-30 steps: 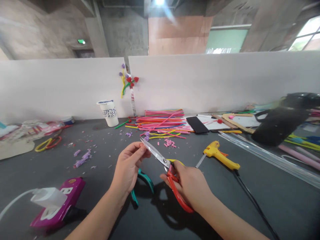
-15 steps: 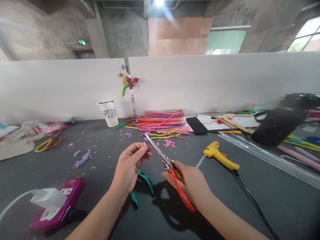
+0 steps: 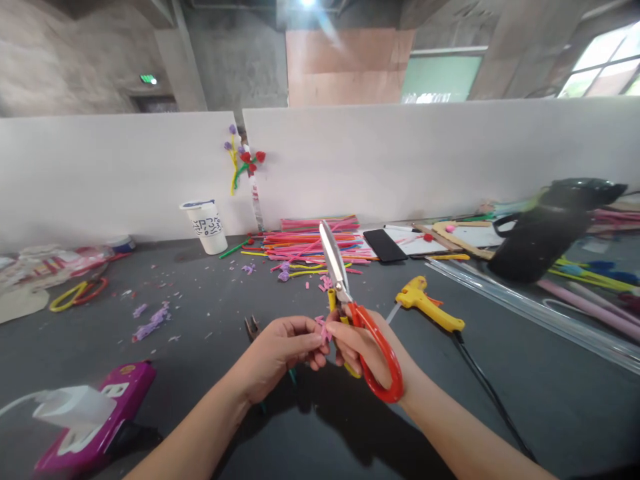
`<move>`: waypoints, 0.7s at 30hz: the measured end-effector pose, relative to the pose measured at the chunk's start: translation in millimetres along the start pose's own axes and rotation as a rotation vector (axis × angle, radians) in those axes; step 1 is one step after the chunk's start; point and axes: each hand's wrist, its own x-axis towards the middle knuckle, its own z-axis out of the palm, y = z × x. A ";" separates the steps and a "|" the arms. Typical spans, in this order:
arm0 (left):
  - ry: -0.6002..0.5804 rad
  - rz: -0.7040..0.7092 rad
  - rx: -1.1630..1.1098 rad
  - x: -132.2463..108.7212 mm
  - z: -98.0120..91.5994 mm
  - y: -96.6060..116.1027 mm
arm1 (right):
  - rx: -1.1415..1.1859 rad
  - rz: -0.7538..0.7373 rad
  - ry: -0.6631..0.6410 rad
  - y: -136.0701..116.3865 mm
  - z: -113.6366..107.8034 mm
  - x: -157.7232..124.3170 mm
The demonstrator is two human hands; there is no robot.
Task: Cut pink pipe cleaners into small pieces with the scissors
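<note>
My left hand (image 3: 285,350) is closed, its thumb and fingertips pinching small pink fuzzy pieces (image 3: 323,329). Held in my right hand (image 3: 363,347) are red-handled scissors (image 3: 383,357), blades pointing up and away. The right fingertips meet the left ones at the pink pieces. A yellow piece (image 3: 332,300) shows beside the scissors at my right hand; its kind is unclear. Beneath my left hand lie pliers (image 3: 253,327) with teal handles, mostly hidden. Cut pink bits (image 3: 326,283) lie beyond the scissors, in front of a pile of pipe cleaners (image 3: 310,245).
To the right rests a yellow glue gun (image 3: 425,305) with a black cord. A purple power strip (image 3: 100,420) is at front left. Farther back stand a white cup (image 3: 206,228) and a black jug (image 3: 540,233). A phone (image 3: 385,245) lies by the pile; purple scraps (image 3: 153,323) are scattered left.
My hands have come together at the pink pieces. The scissors have swung from pointing left to upright, and the plier jaws now show. The view has shifted slightly right.
</note>
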 end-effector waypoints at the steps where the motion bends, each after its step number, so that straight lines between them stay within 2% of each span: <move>1: -0.004 -0.007 0.009 0.3 0.0 -0.6 | -0.005 0.024 -0.011 0.3 -0.6 -0.1; 6: 0.039 0.001 0.119 1.9 -1.1 0.8 | -0.109 0.051 -0.001 -0.5 -0.2 -3.1; 10: 0.194 0.117 0.315 3.4 -0.3 3.6 | -0.246 -0.002 0.060 -1.5 0.7 -5.4; 13: 0.266 0.176 0.419 3.8 1.8 3.0 | -0.364 -0.028 0.115 1.7 1.9 -3.7; 18: 0.322 0.276 0.627 2.8 4.7 -1.2 | -0.472 -0.060 0.145 7.4 5.4 0.9; 21: 0.329 0.251 0.588 2.5 4.2 -1.1 | -0.509 -0.120 0.169 7.9 5.1 0.3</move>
